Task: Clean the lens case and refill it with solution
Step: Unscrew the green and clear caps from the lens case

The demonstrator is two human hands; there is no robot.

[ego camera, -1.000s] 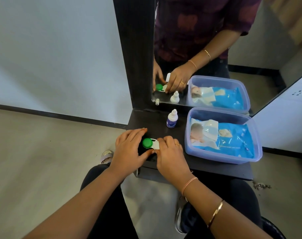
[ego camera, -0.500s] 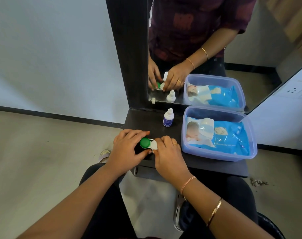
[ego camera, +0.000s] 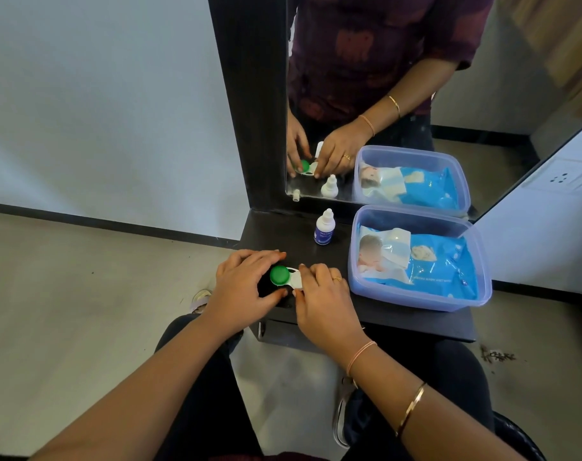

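Near the worktop (ego camera: 382,322) front-left edge: lens case (ego camera: 288,277), green cap, pinched between left hand (ego camera: 241,287) and right hand (ego camera: 322,299), fingers of both curled on its 2 ends. Solution bottle (ego camera: 323,227) upright near the back edge, beside the wipes tub (ego camera: 482,294).

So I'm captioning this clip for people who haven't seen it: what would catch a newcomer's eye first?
Probably the bright green cap of the lens case, framed by the left hand and right hand at the near edge of the dark shelf. Next, the clear tub holding a blue wipes pack on the right, with a small white bottle standing behind the hands.
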